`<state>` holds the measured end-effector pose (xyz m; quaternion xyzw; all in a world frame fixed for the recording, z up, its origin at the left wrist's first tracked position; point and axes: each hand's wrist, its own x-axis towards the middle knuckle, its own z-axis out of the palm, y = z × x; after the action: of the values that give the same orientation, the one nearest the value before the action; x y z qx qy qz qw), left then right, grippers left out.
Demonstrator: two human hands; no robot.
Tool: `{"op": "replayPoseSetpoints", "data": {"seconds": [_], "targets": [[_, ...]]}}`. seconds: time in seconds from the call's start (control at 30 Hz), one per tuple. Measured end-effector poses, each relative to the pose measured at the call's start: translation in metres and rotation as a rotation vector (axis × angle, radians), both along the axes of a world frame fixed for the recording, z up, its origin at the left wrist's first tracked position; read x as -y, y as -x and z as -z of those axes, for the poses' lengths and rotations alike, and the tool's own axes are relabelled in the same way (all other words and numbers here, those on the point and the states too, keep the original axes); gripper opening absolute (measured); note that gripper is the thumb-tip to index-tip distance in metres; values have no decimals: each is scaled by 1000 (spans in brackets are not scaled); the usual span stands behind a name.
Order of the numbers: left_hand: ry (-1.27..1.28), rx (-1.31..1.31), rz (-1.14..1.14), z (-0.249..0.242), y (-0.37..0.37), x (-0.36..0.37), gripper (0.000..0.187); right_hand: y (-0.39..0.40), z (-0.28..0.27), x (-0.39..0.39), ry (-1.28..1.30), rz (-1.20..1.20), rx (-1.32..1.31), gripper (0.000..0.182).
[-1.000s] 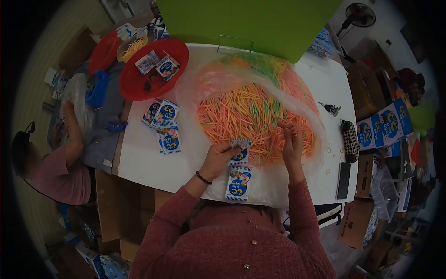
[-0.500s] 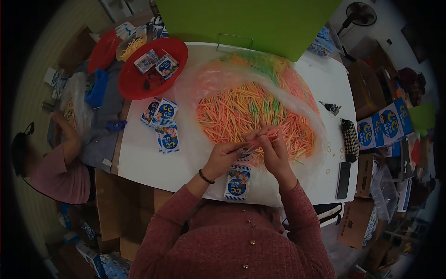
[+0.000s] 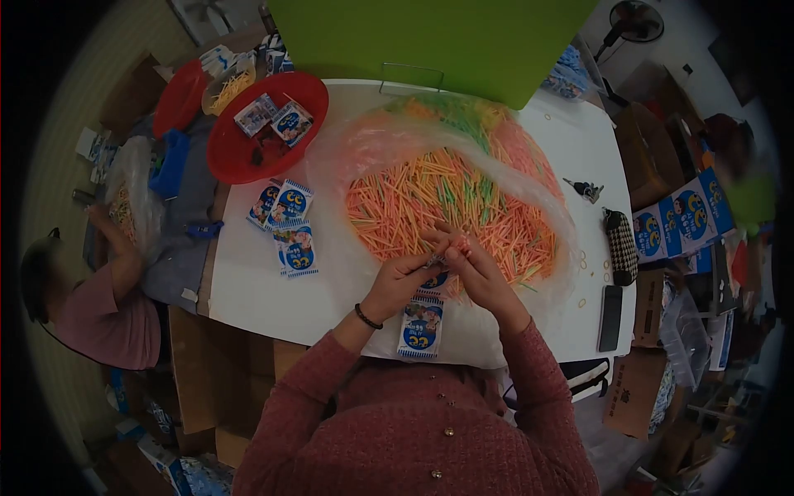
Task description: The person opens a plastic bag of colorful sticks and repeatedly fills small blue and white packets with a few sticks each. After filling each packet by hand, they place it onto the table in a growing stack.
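Observation:
A large clear bag (image 3: 322, 157) lies open on the white table, full of pink, orange and green sticks (image 3: 438, 190). Over its near edge, my right hand (image 3: 480, 277) is closed on a small bundle of pink sticks (image 3: 460, 245), seen end-on. Close beside it, my left hand (image 3: 401, 285) pinches the edge of a small packet, mostly hidden by the fingers. A blue and white packet (image 3: 420, 327) lies just below my hands, with part of another (image 3: 433, 283) above it. More packets (image 3: 295, 248) lie to the left on the table.
A red bowl (image 3: 223, 157) with packets stands at the back left. Keys (image 3: 585, 190), a checkered pouch (image 3: 619, 246), a phone (image 3: 611, 318) and rubber bands are at the right. A green panel (image 3: 430, 41) rises behind. Another person (image 3: 107, 306) sits at far left beside a bag.
The pink sticks in my right hand have turned from lying sideways to end-on and form a tighter bundle. Both hands remain close together. The view has shifted slightly.

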<state>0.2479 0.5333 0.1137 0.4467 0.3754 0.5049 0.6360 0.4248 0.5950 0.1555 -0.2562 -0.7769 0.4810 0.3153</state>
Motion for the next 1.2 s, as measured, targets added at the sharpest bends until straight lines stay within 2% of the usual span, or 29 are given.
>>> {"op": "replayPoseSetpoints", "data": {"seconds": [0.03,0.07,0.1,0.2,0.27,0.33,0.37,0.43,0.47,0.53,0.6,0.67,0.7,0.77,0.8,0.87,0.9,0.97,1.03,1.1,1.13,1.2], "targets": [[151,135,1,-5,-3,0,31,1,5,-1,161,-20,-26,19],[301,270,2,-8,-5,-2,32,1,8,-3,156,-23,-28,19],[297,268,2,-6,-4,-5,32,2,8,-5,158,0,-38,23],[212,208,53,6,-5,-19,37,1,-11,-4,235,49,-104,29],[-83,118,19,5,-6,-31,38,2,-28,-5,306,63,-162,31],[-176,54,-23,-4,-7,-40,36,-2,-34,-10,6,250,-97,30],[-263,-9,-60,-7,-7,-42,35,-8,-32,-15,3,246,-99,30],[-247,46,-49,-5,-6,-45,37,-20,-24,-25,-373,349,226,18],[-227,104,-35,-3,-6,-47,39,-20,-18,-25,-375,353,224,18],[-260,92,-37,-4,-8,-50,41,-15,-14,-21,-547,514,133,12],[-278,69,-44,-3,-6,-43,43,-15,-3,-14,-494,500,166,13],[-363,-173,-72,-5,5,-38,49,-8,3,-13,-447,460,179,15],[-341,-193,-97,-4,13,-29,49,-3,-4,-5,-449,390,156,16],[-428,-247,-127,-6,32,-10,38,9,-16,13,-423,300,106,17],[-413,-269,-142,-15,41,2,38,10,-24,20,-344,318,60,19],[-45,-112,-452,-38,60,28,27,-3,-20,26,-255,396,42,18],[-57,-205,-536,-33,83,35,25,-13,-13,24,-247,404,50,18],[-73,-346,-650,-15,131,42,27,-39,4,22,43,506,-86,14],[-72,-391,-671,1,160,41,30,-60,17,26,87,551,-98,12],[-311,-1223,-788,11,173,38,38,-71,24,29,213,622,-105,13],[-361,-1607,-925,-6,151,34,41,-71,22,32,213,630,-103,13],[-434,-1545,-881,-15,125,37,36,-66,18,39,-43,617,196,14]]}}
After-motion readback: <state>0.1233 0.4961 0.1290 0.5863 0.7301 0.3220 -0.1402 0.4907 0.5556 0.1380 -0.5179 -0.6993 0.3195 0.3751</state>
